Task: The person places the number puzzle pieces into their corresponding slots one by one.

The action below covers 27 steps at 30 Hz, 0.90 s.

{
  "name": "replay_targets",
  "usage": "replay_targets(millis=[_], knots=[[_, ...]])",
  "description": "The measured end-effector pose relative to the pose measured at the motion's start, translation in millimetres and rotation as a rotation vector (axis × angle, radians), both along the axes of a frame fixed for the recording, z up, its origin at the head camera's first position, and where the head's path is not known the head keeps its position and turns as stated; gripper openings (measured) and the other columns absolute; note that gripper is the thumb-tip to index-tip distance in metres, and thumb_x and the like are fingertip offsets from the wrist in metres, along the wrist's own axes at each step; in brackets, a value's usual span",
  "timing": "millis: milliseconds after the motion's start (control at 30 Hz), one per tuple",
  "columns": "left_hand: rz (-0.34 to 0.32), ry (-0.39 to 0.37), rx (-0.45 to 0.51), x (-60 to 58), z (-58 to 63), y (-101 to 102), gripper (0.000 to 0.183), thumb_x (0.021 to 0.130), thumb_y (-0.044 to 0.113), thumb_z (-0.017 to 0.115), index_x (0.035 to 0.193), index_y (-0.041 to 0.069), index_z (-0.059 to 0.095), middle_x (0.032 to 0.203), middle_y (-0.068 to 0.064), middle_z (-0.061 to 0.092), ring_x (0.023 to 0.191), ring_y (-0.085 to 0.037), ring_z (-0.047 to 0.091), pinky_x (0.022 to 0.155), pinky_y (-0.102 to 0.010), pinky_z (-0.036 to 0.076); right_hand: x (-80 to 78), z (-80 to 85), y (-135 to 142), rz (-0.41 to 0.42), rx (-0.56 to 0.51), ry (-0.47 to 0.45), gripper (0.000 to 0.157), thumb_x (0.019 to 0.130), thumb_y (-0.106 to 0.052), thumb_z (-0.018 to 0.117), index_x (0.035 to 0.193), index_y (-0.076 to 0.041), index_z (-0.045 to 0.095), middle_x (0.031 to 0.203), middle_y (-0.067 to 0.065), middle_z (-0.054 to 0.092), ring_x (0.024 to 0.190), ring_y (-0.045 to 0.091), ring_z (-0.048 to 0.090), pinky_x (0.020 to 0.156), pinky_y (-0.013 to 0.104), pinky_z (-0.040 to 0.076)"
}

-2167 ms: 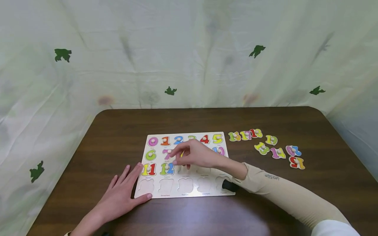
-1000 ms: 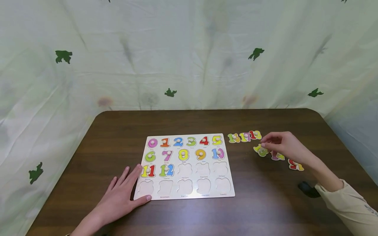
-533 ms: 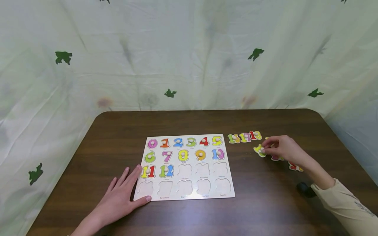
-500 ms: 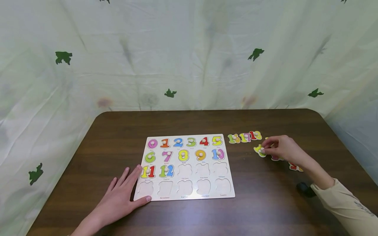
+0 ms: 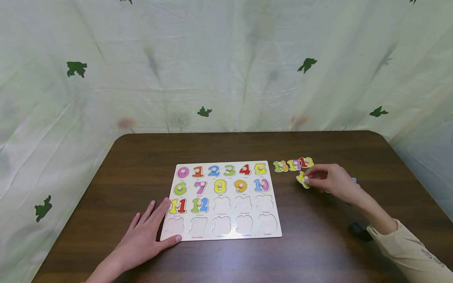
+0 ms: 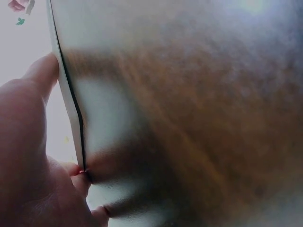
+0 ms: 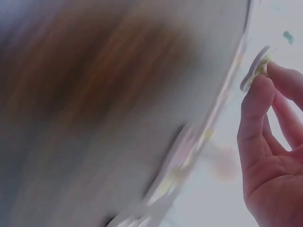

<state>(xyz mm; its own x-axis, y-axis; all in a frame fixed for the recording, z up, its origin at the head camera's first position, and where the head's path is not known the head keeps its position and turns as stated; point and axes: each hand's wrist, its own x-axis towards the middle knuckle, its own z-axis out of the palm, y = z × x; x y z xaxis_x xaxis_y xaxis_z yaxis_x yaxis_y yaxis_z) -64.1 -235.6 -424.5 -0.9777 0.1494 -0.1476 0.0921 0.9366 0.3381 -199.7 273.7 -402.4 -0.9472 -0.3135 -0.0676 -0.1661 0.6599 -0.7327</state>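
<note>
A white number puzzle board lies on the table, with pieces 0 to 12 seated and the lower recesses bare. My left hand rests at its left edge with fingers spread, thumb on the lower corner; in the left wrist view thumb and fingertips touch the board's edge. My right hand pinches the knob of a yellow-and-green number piece between thumb and fingertips. The right wrist view shows this piece raised off the table, tilted, its face mostly hidden.
Right of the board, loose 16, 17 and a red-and-yellow piece lie in a row. Other loose pieces are mostly covered by my right hand; a blue edge peeks out. A patterned curtain hangs behind the table.
My right hand left the board, reached to the loose pieces, took hold of the yellow-and-green piece by its knob and has moved it slightly left. The left hand stays put.
</note>
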Motion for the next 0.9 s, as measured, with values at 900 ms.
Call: replay_targets(millis=[900], knots=[[0.005, 0.009, 0.008, 0.4, -1.7, 0.1, 0.112, 0.074, 0.082, 0.057, 0.157, 0.015, 0.024, 0.159, -0.011, 0.029, 0.144, -0.043, 0.015, 0.106, -0.069, 0.013, 37.7, 4.9, -168.0, 0.260, -0.106, 0.070, 0.011, 0.083, -0.015, 0.078, 0.088, -0.021, 0.070, 0.080, -0.014, 0.064, 0.071, 0.012, 0.058, 0.059, 0.026, 0.047]])
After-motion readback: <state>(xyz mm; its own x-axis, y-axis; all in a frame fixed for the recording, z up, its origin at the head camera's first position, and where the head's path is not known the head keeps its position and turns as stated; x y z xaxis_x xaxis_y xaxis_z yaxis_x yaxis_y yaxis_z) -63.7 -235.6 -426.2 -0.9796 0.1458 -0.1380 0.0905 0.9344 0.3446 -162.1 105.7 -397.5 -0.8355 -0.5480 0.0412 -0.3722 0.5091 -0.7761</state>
